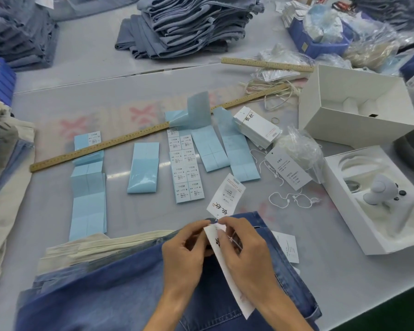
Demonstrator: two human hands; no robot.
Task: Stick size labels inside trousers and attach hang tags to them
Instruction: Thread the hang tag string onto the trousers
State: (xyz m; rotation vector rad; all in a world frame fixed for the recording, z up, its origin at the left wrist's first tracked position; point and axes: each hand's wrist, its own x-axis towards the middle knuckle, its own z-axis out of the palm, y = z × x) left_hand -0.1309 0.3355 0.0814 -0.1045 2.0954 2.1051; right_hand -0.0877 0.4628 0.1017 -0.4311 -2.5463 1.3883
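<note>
Dark blue denim trousers (120, 292) lie across the near edge of the table. Over their waistband, my left hand (184, 249) and my right hand (246, 249) meet at the top of a long white hang tag (232, 285), both pinching it where a thin white string passes through. A second white hang tag (225, 196) with black characters lies just beyond my fingers, joined at the same string. A sheet of printed white size labels (186, 168) lies in the middle of the table.
Blue backing strips (87, 187) lie around the label sheet, crossed by a long wooden ruler (101, 146). A stack of hang tags (257, 127) and loose strings (289, 199) sit right. White open boxes (359, 108) stand at right; folded denim stacks (196, 22) behind.
</note>
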